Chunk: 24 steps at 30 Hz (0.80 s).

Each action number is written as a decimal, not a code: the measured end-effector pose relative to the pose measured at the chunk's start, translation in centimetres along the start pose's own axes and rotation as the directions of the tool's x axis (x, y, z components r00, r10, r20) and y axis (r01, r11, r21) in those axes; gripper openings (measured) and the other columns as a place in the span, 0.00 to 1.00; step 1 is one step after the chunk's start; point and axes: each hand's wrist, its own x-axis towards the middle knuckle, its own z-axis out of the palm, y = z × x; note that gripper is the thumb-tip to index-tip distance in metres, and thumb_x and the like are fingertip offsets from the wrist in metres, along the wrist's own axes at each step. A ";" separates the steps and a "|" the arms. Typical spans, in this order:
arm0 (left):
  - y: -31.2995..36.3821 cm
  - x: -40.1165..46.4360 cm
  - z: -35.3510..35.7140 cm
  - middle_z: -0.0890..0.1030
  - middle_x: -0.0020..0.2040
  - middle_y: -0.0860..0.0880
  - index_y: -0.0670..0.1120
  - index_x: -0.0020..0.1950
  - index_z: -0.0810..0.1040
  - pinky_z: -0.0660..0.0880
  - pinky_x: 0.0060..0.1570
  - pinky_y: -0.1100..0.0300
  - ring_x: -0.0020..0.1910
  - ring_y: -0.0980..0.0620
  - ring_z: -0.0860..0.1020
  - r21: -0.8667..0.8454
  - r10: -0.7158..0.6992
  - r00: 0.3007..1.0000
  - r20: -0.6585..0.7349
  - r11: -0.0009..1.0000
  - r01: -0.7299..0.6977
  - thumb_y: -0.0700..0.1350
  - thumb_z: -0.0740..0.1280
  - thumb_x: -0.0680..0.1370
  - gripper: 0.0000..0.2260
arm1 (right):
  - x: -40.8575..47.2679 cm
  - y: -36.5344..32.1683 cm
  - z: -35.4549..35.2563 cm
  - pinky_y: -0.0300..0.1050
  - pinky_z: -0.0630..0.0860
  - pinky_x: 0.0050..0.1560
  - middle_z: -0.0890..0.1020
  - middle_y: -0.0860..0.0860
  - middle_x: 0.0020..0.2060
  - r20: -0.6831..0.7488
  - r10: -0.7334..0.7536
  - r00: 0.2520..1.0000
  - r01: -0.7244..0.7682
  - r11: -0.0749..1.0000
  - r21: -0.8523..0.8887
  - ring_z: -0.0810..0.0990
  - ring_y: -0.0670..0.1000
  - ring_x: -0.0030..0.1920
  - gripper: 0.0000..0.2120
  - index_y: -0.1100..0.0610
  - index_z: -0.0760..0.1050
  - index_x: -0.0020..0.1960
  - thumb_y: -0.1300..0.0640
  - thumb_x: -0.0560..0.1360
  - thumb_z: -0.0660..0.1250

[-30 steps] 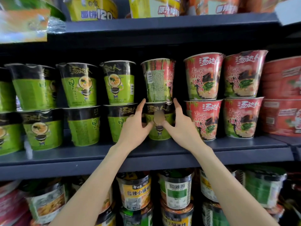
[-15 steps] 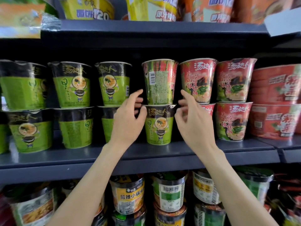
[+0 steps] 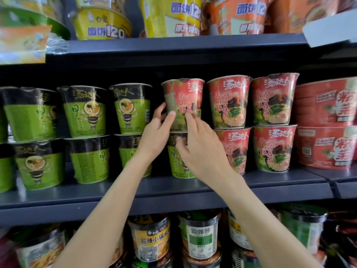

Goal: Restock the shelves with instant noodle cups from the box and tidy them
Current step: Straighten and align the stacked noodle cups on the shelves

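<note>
On the middle shelf (image 3: 173, 188), the red noodle cup (image 3: 183, 101) sits atop a green cup (image 3: 177, 161). Left hand (image 3: 156, 132) cups its side; right hand (image 3: 201, 146) fingertips touch its front. It looks light, thin-walled, film-slick: hold low, gently.

Middle shelf (image 3: 173, 192): cups stacked two high – top cup (image 3: 183, 101) sits on bottom cup (image 3: 178, 161), mid-row. Left hand (image 3: 156, 136) on top cup's left side, right hand (image 3: 202, 149) in front – bowl stack (image 3: 326, 122) far right
</note>
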 end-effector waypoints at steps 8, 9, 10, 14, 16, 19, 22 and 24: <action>-0.3 -1.2 -0.3 0.75 0.59 0.57 0.51 0.70 0.68 0.68 0.53 0.75 0.57 0.60 0.75 0.044 0.120 0.980 -0.161 0.992 -0.114 0.50 0.57 0.82 0.17 | 2.2 1.7 -0.5 0.50 0.69 0.62 0.64 0.61 0.72 0.080 0.127 0.989 -0.135 0.985 0.104 0.66 0.58 0.69 0.32 0.62 0.48 0.77 0.51 0.80 0.57; -0.3 -0.9 -0.1 0.76 0.59 0.56 0.52 0.70 0.68 0.70 0.57 0.70 0.57 0.59 0.76 0.023 0.103 0.984 -0.144 0.995 -0.101 0.51 0.57 0.81 0.17 | 2.1 1.5 -0.3 0.51 0.68 0.63 0.62 0.61 0.73 0.092 0.119 0.989 -0.129 0.985 0.116 0.65 0.58 0.70 0.32 0.62 0.47 0.77 0.51 0.80 0.57; -0.4 -0.6 -0.1 0.77 0.60 0.55 0.52 0.70 0.69 0.71 0.60 0.63 0.57 0.58 0.77 0.006 0.088 0.987 -0.135 0.996 -0.087 0.52 0.58 0.81 0.17 | 1.9 1.4 -0.2 0.51 0.68 0.64 0.60 0.61 0.74 0.090 0.110 0.990 -0.120 0.986 0.119 0.63 0.58 0.72 0.32 0.61 0.47 0.77 0.51 0.80 0.57; -1.0 0.4 -0.1 0.79 0.58 0.56 0.55 0.69 0.69 0.71 0.60 0.63 0.57 0.58 0.77 0.024 0.071 0.990 -0.121 0.997 -0.068 0.56 0.58 0.79 0.19 | 0.8 1.4 -0.1 0.47 0.67 0.65 0.54 0.57 0.77 0.068 0.082 0.994 -0.090 0.989 0.117 0.62 0.54 0.73 0.31 0.60 0.50 0.77 0.52 0.79 0.58; -1.3 0.4 -0.1 0.77 0.57 0.57 0.53 0.70 0.68 0.68 0.51 0.76 0.55 0.62 0.76 0.093 0.097 0.990 -0.106 0.992 -0.088 0.52 0.59 0.81 0.18 | 0.5 1.7 -0.1 0.47 0.70 0.62 0.54 0.54 0.77 0.071 0.065 0.995 -0.073 0.990 0.120 0.67 0.54 0.70 0.29 0.59 0.54 0.76 0.52 0.79 0.58; -1.6 0.2 -0.2 0.74 0.59 0.58 0.53 0.72 0.65 0.66 0.49 0.77 0.52 0.66 0.74 0.152 0.138 0.987 -0.087 0.981 -0.124 0.46 0.62 0.80 0.21 | 0.3 2.2 -0.1 0.42 0.71 0.51 0.52 0.50 0.77 0.107 0.060 0.992 -0.075 0.987 0.139 0.74 0.54 0.62 0.28 0.57 0.54 0.76 0.53 0.79 0.59; -2.0 0.3 -0.3 0.73 0.60 0.58 0.54 0.74 0.63 0.66 0.47 0.79 0.53 0.63 0.75 0.205 0.162 0.984 -0.077 0.968 -0.144 0.44 0.65 0.78 0.25 | 0.1 2.7 -0.1 0.39 0.68 0.44 0.51 0.47 0.77 0.129 0.055 0.990 -0.078 0.982 0.174 0.78 0.53 0.55 0.28 0.55 0.54 0.77 0.54 0.79 0.59; -2.2 0.4 -0.3 0.74 0.62 0.56 0.55 0.74 0.62 0.70 0.52 0.71 0.55 0.59 0.76 0.210 0.162 0.984 -0.075 0.967 -0.143 0.45 0.67 0.76 0.28 | 0.0 2.8 -0.2 0.38 0.67 0.42 0.51 0.45 0.77 0.130 0.046 0.990 -0.070 0.979 0.191 0.78 0.49 0.48 0.27 0.54 0.57 0.76 0.54 0.79 0.60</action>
